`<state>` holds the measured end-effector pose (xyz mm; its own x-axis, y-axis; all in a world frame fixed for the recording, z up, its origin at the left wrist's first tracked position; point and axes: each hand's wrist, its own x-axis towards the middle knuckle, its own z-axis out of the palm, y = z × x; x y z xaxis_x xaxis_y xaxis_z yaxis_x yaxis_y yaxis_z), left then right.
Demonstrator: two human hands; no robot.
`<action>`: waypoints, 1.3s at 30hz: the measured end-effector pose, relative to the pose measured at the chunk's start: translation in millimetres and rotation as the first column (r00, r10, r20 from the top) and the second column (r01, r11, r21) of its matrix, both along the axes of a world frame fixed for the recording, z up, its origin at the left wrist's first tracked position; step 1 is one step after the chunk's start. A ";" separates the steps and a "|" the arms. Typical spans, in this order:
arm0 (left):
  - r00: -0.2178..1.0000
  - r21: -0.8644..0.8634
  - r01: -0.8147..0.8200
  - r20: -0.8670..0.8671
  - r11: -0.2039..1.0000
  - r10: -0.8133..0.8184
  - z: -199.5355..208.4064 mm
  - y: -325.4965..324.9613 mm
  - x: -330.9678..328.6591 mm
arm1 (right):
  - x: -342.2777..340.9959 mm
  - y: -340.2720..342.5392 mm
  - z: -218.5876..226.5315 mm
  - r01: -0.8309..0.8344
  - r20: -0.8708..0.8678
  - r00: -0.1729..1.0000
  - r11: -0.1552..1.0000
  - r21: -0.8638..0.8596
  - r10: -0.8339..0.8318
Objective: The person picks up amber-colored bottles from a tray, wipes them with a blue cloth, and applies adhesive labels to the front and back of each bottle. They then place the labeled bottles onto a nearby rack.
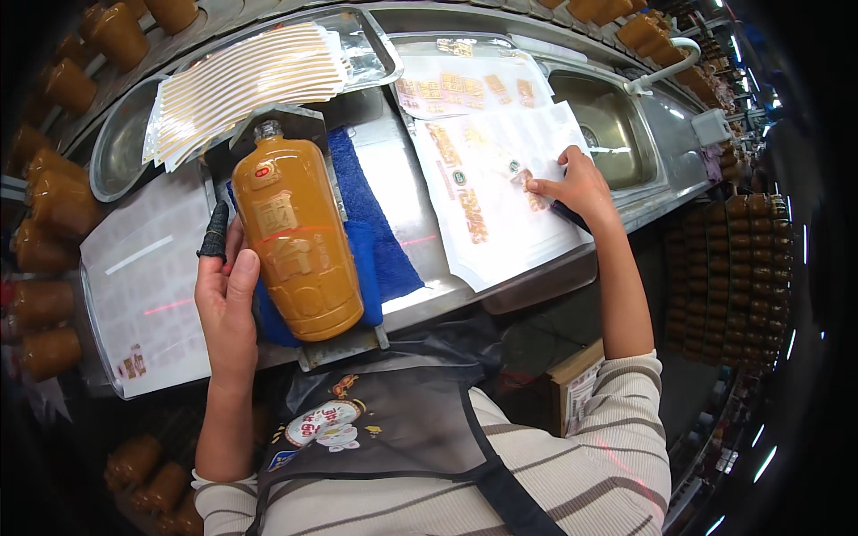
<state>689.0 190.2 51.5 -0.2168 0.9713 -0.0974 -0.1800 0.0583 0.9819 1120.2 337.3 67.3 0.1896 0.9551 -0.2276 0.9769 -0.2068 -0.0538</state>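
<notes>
A brown glazed bottle (299, 259) lies tilted back on a metal stand (344, 350) padded with blue cloth (365, 268). A small red oval and a gold square label sit on its front, and a red light line crosses it. My left hand (228, 286) is beside the bottle's left edge, thumb and index finger apart, with a black cover on the index finger. Its other fingers are partly hidden by the bottle. At the right, my right hand (576, 189) pinches a small gold-patterned sticker (523, 179) at the white sticker sheet (478, 259).
Fanned gold-striped strips (246, 80) lie on a metal tray (386, 55) at the back left. A second sticker sheet (447, 71) lies behind the first. Another sheet (161, 268) is at the left. A sink (617, 134) with a white faucet (666, 70) stands right, and stacked brown bottles (728, 277) beyond.
</notes>
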 end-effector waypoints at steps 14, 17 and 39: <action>1.000 -0.024 -0.023 0.017 0.999 0.023 -7.1 2.1 -5.4 | 160.1 62.7 -24.9 0.082 -0.579 0.803 0.989 -0.126 -0.141; 1.000 -0.032 -0.019 -0.004 0.999 0.019 -6.6 3.7 -4.4 | 162.8 62.9 -28.9 0.105 -0.586 0.795 0.987 -0.120 -0.156; 0.959 0.004 -0.209 -0.194 0.978 0.205 16.1 -0.7 -12.6 | 265.5 128.9 -57.2 0.115 0.098 0.988 0.990 0.083 -0.123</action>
